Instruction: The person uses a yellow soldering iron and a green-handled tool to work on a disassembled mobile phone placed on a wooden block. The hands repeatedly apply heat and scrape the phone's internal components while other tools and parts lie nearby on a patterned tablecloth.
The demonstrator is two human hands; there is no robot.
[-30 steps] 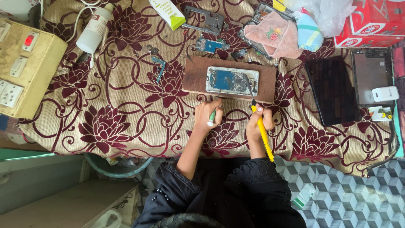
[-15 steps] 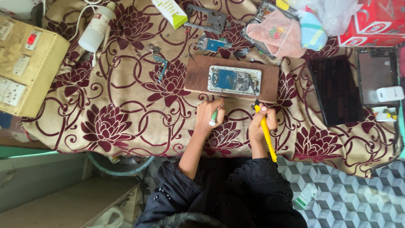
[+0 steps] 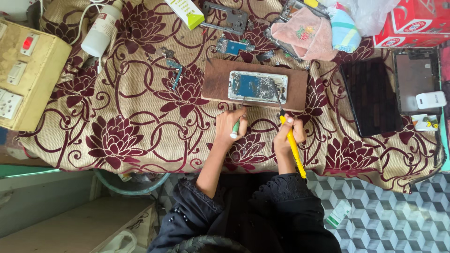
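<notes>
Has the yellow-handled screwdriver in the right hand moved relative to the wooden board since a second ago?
Yes. The yellow-handled screwdriver has moved up: its tip now reaches over the brown wooden board onto the opened phone.

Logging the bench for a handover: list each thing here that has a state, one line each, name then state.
phone: back off, insides bared, flat on wooden board
left hand: gripping green-handled tool, tip at the phone's edge
right hand: gripping yellow-handled screwdriver, tip on the phone
white bottle: lying on its side
pink cloth: crumpled
</notes>
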